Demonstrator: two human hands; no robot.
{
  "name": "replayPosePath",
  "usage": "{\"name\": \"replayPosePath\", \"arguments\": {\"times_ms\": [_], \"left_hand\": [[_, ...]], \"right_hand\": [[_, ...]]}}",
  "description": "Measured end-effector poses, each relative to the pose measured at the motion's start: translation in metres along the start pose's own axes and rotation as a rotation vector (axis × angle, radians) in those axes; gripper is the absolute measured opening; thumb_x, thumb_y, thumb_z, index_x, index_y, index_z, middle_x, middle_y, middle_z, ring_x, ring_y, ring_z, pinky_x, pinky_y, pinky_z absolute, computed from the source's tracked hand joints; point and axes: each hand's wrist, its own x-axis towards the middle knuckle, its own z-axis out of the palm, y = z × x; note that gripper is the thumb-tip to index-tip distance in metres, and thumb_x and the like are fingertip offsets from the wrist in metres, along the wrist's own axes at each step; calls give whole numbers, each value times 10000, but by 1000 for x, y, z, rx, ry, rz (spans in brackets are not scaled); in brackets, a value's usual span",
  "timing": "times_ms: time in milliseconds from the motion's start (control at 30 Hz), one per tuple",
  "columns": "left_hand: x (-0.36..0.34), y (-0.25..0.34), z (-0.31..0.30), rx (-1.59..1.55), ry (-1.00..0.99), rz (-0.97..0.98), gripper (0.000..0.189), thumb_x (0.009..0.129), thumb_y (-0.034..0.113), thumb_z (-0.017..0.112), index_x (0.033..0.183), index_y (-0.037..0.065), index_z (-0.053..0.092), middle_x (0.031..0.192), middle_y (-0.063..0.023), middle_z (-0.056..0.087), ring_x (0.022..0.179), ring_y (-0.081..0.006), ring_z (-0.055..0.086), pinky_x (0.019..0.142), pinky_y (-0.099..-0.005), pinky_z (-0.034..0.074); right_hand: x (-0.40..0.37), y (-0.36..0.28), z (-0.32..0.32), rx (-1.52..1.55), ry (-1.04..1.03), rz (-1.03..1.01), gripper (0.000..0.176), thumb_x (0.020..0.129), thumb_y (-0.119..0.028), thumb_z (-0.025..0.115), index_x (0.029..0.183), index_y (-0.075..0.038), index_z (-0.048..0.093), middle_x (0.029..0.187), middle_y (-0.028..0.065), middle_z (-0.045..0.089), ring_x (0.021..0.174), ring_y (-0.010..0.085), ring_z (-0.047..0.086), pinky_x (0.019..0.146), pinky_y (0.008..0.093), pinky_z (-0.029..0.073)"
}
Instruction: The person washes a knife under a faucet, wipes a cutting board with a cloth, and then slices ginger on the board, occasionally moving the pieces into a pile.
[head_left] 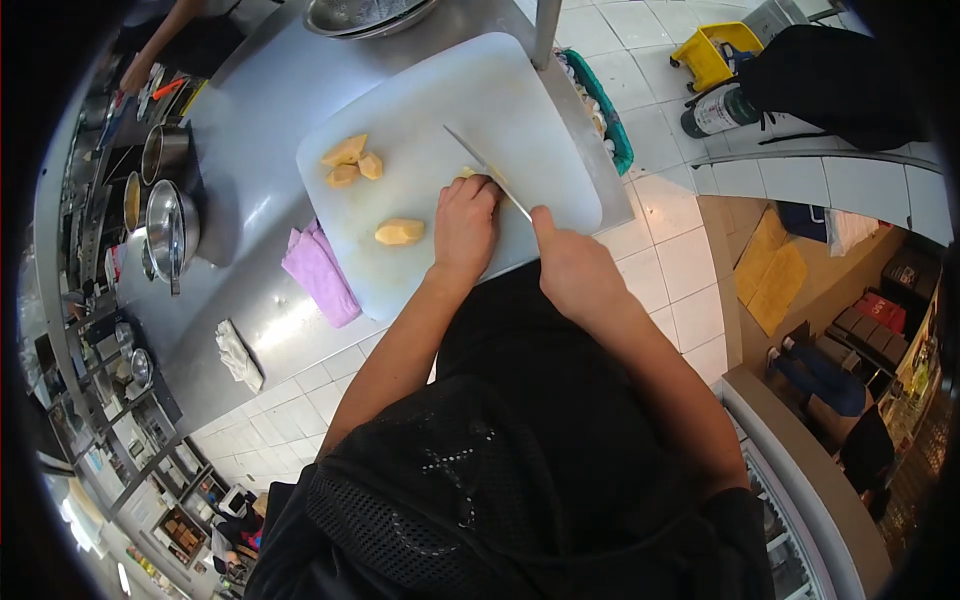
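Note:
My right hand (580,270) is wrapped round the handle of a kitchen knife (484,165), whose blade points up and left across the board. Beside the blade, my left hand (466,222) has its fingers curled down on a pale yellow potato piece (467,173), mostly hidden under the fingertips. Both hands are over a white cutting board (420,100). Left of my left hand lies a peeled potato (400,232). Farther up the board's left side, several peeled potato chunks (346,152) sit grouped together.
The board rests on a steel table (260,130). A purple cloth (320,272) touches its left edge; a white cloth (238,355) lies lower left. A metal bowl (370,20) stands at the top, pots (165,153) at left. A green basket (610,120) is beyond the right edge.

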Motion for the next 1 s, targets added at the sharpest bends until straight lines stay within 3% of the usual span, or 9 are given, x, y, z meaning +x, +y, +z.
{"name": "replayPosePath", "arguments": {"times_ms": [100,200,300,500,600,733,800,900,1000], "left_hand": [[5,8,-10,-14,-100,-54,171,870,30,738,1039,55,753,1098,-75,711,1038,-300,647,920,-440,501],[1,6,-11,-40,-21,-8,157,865,35,749,1021,55,755,1083,-70,707,1031,-293,646,914,-433,500],[0,2,-6,-42,-8,-17,143,869,43,755,1011,55,755,1074,-62,705,1031,-288,646,906,-432,498],[0,0,-11,-74,-12,-15,158,875,43,755,1032,62,760,1080,-52,708,1025,-282,643,895,-430,490],[-1,-4,-10,-56,-15,-27,153,882,43,750,1032,70,764,1073,-43,708,1020,-277,641,895,-422,487],[4,-5,-15,-62,-30,20,150,882,44,748,1027,78,764,1071,-33,707,1025,-270,637,901,-418,482],[-2,-5,-14,-89,12,7,151,878,51,751,1025,83,763,1066,-29,706,1030,-265,634,905,-422,478],[-5,-4,-9,-59,33,-12,149,872,55,757,1018,82,763,1063,-25,707,1036,-260,633,903,-418,475],[-3,-5,-13,-73,9,3,157,870,56,758,1024,81,766,1064,-26,708,1040,-260,632,902,-417,474]], "right_hand": [[-19,-28,-36,-9,-13,-17,405,933,13,531,1333,45,475,790,272,686,769,496,702,702,602,551],[-27,-17,-18,36,-95,77,448,921,25,537,1364,55,470,793,283,684,759,493,699,692,605,541],[1,0,11,5,30,-28,407,963,-51,555,1347,68,489,828,284,724,755,484,737,707,592,587],[-28,-34,-33,6,-118,53,380,952,-23,561,1314,57,478,803,273,711,756,472,738,707,589,584],[-2,-5,20,-19,13,4,377,954,-24,556,1312,59,474,815,274,712,760,466,741,704,589,583],[-5,-33,-30,-42,-15,10,373,958,-24,547,1313,55,467,843,292,712,781,489,735,719,597,580],[-28,-46,-45,-7,-137,74,381,958,-26,549,1321,49,465,868,303,714,816,493,736,734,589,583],[-13,-17,12,21,-24,61,378,956,-26,546,1315,60,463,867,310,714,814,501,732,738,595,581],[8,-17,3,5,-21,48,387,946,-16,544,1315,68,458,873,318,715,822,509,729,753,612,573]]}}
